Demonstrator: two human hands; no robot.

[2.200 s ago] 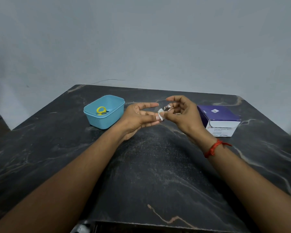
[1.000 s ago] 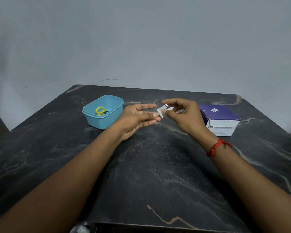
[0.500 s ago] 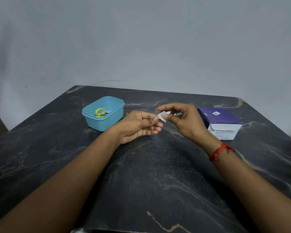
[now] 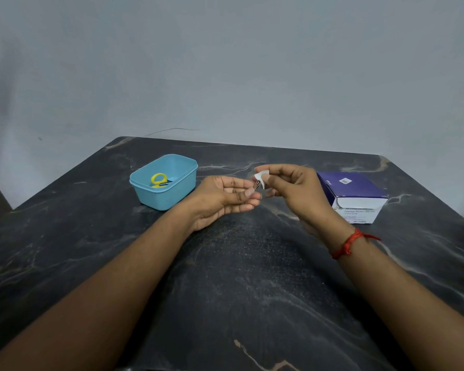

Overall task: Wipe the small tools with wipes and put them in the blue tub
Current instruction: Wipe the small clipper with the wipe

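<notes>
Left hand [image 4: 220, 199] palm up, thumb and forefinger pinching thin metal tool [image 4: 256, 185] at its low end. Right hand [image 4: 292, 188] fingertips pinch white wipe [image 4: 263, 177] over tool's top. Blue tub [image 4: 166, 197] at 10 o'clock from hands, yellow-handled tool [image 4: 158, 180] inside.

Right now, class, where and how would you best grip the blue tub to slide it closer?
Probably pinch the tub at its near right rim, from above: the top is open, the rim has a lip, and the yellow-handled tool lies left of centre, clear of your fingers.
</notes>
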